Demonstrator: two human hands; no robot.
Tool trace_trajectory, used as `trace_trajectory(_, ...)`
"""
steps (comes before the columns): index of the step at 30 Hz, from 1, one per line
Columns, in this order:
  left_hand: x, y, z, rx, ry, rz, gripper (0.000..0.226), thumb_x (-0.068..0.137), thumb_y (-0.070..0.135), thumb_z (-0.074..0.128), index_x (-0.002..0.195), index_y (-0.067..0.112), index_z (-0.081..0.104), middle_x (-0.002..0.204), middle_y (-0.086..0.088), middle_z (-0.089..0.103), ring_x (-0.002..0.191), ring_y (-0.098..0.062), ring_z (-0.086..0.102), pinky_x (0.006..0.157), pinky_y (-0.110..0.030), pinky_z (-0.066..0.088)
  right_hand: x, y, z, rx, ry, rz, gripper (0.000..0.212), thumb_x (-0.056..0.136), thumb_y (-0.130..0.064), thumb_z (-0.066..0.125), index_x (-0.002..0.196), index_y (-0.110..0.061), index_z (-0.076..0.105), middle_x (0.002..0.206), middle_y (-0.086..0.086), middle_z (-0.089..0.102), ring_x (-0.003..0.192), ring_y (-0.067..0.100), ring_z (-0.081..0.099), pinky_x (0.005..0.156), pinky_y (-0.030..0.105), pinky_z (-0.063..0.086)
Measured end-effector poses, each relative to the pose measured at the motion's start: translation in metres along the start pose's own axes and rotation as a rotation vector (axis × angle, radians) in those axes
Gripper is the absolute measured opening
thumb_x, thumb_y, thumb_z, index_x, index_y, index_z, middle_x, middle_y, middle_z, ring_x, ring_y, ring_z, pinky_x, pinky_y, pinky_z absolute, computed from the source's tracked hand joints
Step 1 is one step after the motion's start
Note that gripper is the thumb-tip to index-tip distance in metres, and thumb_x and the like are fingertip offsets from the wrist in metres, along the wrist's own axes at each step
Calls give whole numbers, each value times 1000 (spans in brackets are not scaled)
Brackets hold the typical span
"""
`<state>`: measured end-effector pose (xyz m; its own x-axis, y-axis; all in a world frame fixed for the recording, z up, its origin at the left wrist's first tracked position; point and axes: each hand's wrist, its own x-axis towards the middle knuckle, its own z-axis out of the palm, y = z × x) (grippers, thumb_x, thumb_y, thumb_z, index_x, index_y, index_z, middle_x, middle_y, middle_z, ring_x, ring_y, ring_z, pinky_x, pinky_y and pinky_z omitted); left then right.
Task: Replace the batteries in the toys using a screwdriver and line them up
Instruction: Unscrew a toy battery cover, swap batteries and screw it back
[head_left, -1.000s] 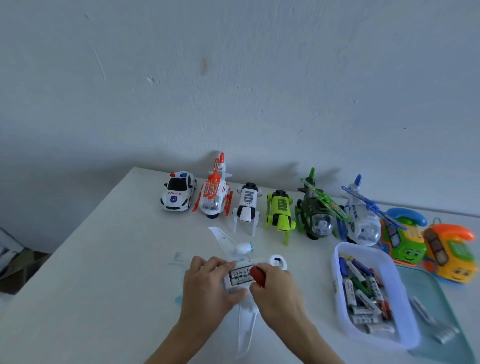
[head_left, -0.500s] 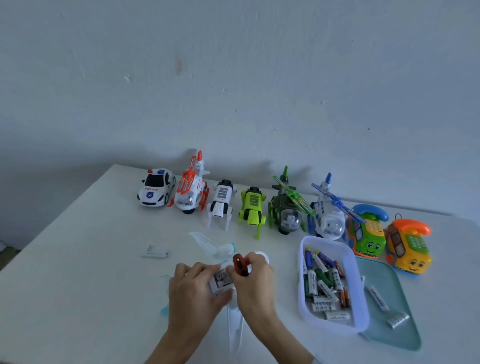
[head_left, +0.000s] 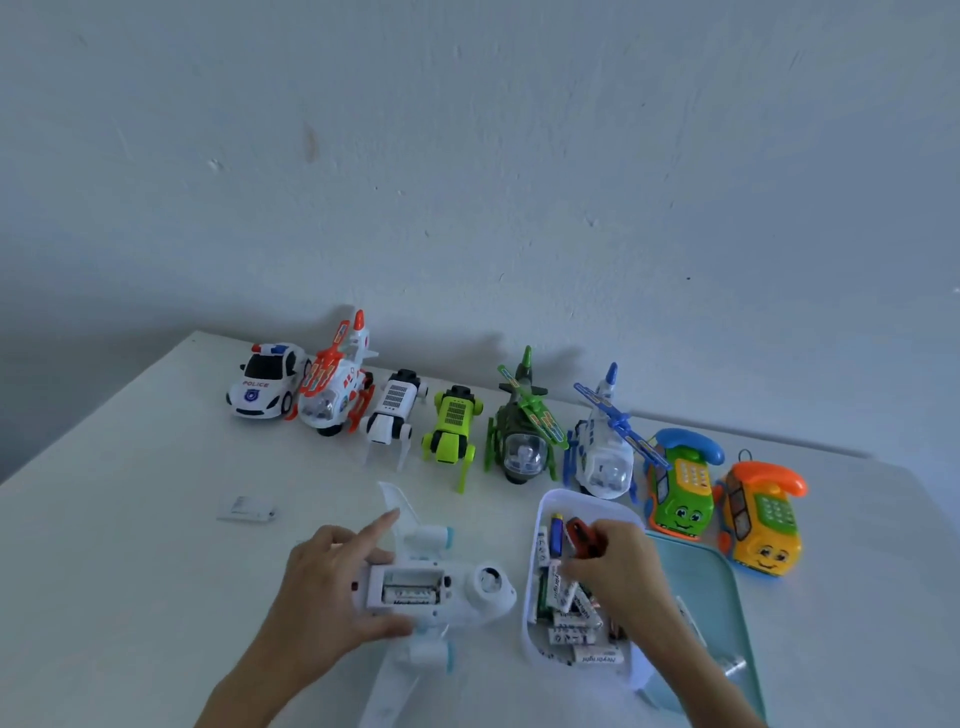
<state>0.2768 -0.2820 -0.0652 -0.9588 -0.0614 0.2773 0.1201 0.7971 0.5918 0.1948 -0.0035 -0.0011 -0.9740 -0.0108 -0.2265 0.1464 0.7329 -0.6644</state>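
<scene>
While the left hand (head_left: 322, 587) grips the upturned toy airplane (head_left: 426, 597), thumb under its near edge, forefinger extended, one battery (head_left: 410, 594) lies in the open compartment. The right hand (head_left: 615, 564), fingers curled around a red-handled screwdriver (head_left: 584, 535), reaches into the battery tub (head_left: 535, 525). Bare table (head_left: 130, 545) lies leftward; finished toys (head_left: 452, 426) line the far edge.

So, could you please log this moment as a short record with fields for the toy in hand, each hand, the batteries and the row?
toy in hand: white toy plane lying belly up, battery bay open, one battery visible inside
left hand: holds the plane steady
right hand: reaches into the white battery tub, red screwdriver tucked in its grip
battery cover: loose on the table, left of the plane
row by the wall: eight toys, from police car to orange phone
</scene>
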Motion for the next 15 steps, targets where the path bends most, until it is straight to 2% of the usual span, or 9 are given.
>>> trace_trajectory(2, -2, 5, 1, 111, 43, -10, 95, 49, 78, 62, 133, 37, 47, 109, 28, 60, 102, -8, 46, 80, -35, 41, 2, 13, 0, -101, -56, -5, 31, 66, -5, 72, 60, -14, 42, 58, 0, 38, 52, 15, 34, 40, 17, 23)
trace_trajectory(4, -7, 8, 4, 126, 86, -71, 83, 58, 79, 54, 123, 28, 57, 122, 8, 57, 111, -13, 43, 82, -38, 40, 4, 17, 1, -141, -80, -35, 27, 70, -10, 72, 63, -19, 48, 69, 3, 46, 55, 15, 39, 44, 18, 26)
trace_trajectory(6, -10, 7, 8, 102, 95, -153, 83, 66, 87, 42, 113, 23, 66, 129, -2, 53, 116, -16, 43, 87, -43, 40, 5, 10, 0, -140, -47, -134, 30, 78, -16, 69, 63, -24, 45, 77, 5, 48, 53, 11, 39, 43, 16, 28)
trace_trajectory(8, -12, 5, 10, 44, 77, -191, 86, 66, 91, 36, 107, 22, 68, 131, 0, 48, 116, -21, 49, 92, -43, 41, 2, -11, -8, -125, 6, -277, 30, 86, -23, 63, 64, -23, 43, 79, 4, 52, 56, 10, 42, 48, 16, 30)
trace_trajectory(11, -16, 3, 11, -19, 115, -197, 81, 63, 89, 47, 104, 22, 68, 127, 6, 43, 111, -21, 55, 93, -46, 46, -14, -55, -16, -23, 47, -537, 27, 91, -31, 58, 70, -20, 47, 80, -6, 49, 65, 5, 44, 57, 14, 35)
trace_trajectory(13, -22, 2, 15, -53, 169, -197, 73, 62, 85, 56, 101, 25, 69, 127, 7, 44, 107, -21, 56, 89, -48, 50, -24, -79, -13, 87, -9, -669, 24, 92, -31, 59, 73, -19, 49, 70, -8, 49, 60, 7, 43, 56, 16, 35)
trace_trajectory(15, -25, 2, 18, -99, 201, -199, 69, 60, 84, 61, 100, 29, 68, 126, 7, 46, 106, -22, 57, 86, -49, 51, -29, -95, -2, 194, -117, -712, 20, 92, -27, 60, 77, -19, 48, 62, 0, 55, 54, 13, 43, 52, 22, 37)
